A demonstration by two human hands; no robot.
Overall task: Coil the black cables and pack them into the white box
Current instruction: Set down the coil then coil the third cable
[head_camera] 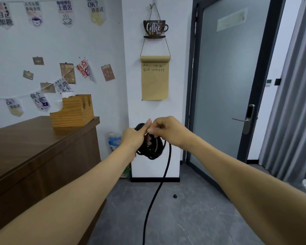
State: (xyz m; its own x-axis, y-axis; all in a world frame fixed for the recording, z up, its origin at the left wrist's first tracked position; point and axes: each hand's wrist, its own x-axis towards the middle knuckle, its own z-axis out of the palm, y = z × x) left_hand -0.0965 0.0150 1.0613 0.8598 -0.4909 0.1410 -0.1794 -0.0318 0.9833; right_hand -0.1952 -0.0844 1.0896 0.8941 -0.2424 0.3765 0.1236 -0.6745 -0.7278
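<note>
Nearest the camera, the uncoiled tail of the black cable (155, 197) ran along the grey floor (193, 218), its long axis leading away from the viewer and climbing almost straight up to the hands. There, held out at arm's length, the left hand (131, 140) gripped a bundle of finished loops (151, 149), which hung roughly upright below its fingers. The right hand (166, 131) pinched the strand at the top of the bundle, fingers curled round it. Coiling looked partly done: several turns were gathered, a long stretch remained loose. The white box was not in view, so packing was not yet begun. Beyond stood a wooden counter (34, 144) and a frosted door (228, 76).
</note>
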